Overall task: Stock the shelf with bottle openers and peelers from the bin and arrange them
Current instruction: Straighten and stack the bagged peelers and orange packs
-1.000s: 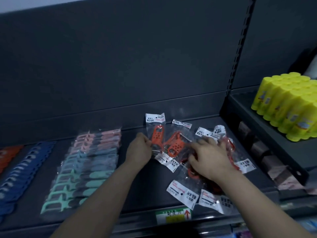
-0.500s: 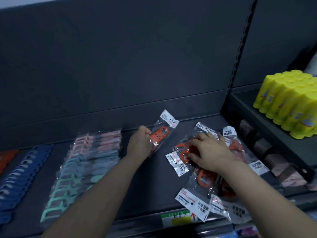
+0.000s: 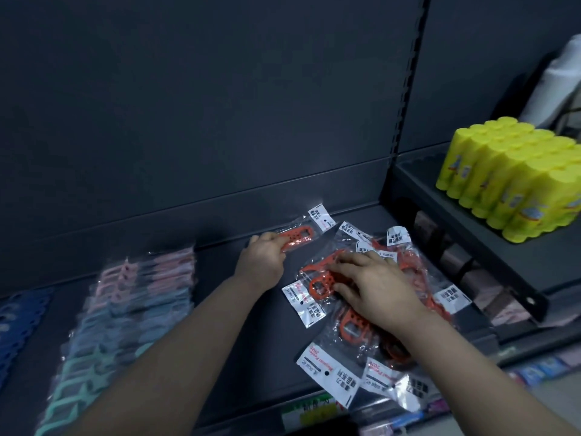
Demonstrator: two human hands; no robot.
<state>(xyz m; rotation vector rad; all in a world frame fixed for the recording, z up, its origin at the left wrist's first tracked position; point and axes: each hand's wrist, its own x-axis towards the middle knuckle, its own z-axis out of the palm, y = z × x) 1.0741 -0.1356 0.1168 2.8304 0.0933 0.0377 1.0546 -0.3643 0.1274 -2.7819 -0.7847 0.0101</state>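
Note:
My left hand [image 3: 262, 261] grips one bagged orange peeler [image 3: 298, 236] by its lower end, holding it near the back of the dark shelf [image 3: 239, 325]. A loose pile of more bagged orange peelers [image 3: 355, 322] lies on the shelf's right part. My right hand [image 3: 374, 286] rests flat on top of that pile with fingers spread, pressing on a packet; whether it grips one I cannot tell. The bin is not in view.
Overlapping rows of bagged pink, blue and teal tools [image 3: 125, 313] fill the shelf's left-middle, with dark blue ones [image 3: 15, 325] at the far left. Yellow bottles [image 3: 515, 180] stand on a higher shelf at right. A price label [image 3: 309, 413] sits on the front edge.
My left hand has carried one orange peeler packet away from the pile, up toward the shelf's back. My right hand has stayed on the pile, shifting slightly.

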